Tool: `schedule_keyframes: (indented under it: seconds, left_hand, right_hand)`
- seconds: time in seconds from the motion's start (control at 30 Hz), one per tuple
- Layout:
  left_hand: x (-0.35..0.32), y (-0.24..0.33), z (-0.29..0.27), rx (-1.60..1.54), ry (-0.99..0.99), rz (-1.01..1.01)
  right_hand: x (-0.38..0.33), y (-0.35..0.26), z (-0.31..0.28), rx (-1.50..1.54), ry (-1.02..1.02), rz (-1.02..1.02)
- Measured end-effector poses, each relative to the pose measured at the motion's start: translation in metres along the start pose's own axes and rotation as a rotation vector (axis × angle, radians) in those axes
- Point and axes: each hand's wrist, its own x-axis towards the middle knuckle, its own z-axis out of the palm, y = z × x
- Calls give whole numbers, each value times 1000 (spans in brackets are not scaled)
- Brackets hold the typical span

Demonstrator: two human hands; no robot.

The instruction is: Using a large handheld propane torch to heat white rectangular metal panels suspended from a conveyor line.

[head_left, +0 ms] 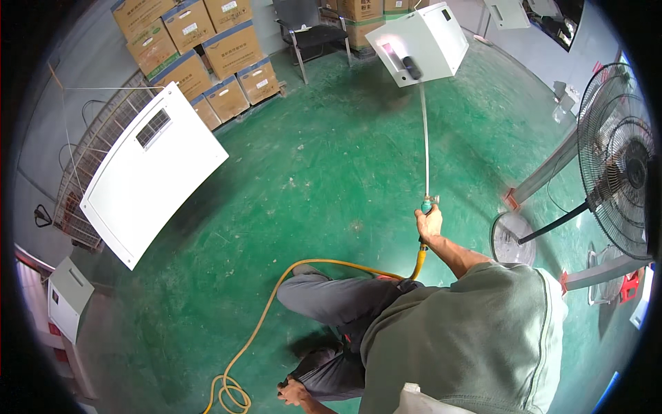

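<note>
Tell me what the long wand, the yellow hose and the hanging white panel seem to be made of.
Wand: likely bare metal, thin, straight, silvery. Yellow hose: flexible rubber or plastic, since it curves and coils on the floor. White panel: probably coated sheet metal, smooth matte white with punched vent slots.

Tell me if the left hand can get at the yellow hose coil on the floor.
Probably yes: the left hand is low beside the hose coil, with nothing between them; the right hand grips the wand.
</note>
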Motion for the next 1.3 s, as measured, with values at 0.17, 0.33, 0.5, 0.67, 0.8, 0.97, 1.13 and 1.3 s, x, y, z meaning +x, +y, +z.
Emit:
schedule_keyframes:
  seconds: [0.17, 0.33, 0.5, 0.67, 0.8, 0.97, 1.13, 1.3]
  left_hand:
    - [-18, 12, -18, 21, -13, 6]
    - [31, -6, 39, 138, 207, -132]
    - [16, 0, 34, 113, 138, -73]
    - [-5, 1, -3, 72, 10, -18]
    - [-8, -1, -4, 42, 16, 5]
    - [-13, 0, -5, 20, 40, -1]
    - [-14, 4, -8, 41, 34, -12]
    - [-13, 2, -9, 59, 29, -10]
  right_hand:
    - [3, 16, -6, 90, 156, 76]
    - [9, 23, 2, 130, 139, 102]
    - [12, 30, 13, 122, 180, 32]
    - [12, 14, 23, 110, 113, 65]
    - [21, 3, 32, 118, 67, 89]
    - [43, -2, 48, 94, 85, 60]
    - [49, 10, 57, 179, 129, 77]
    - [37, 20, 53, 275, 83, 171]
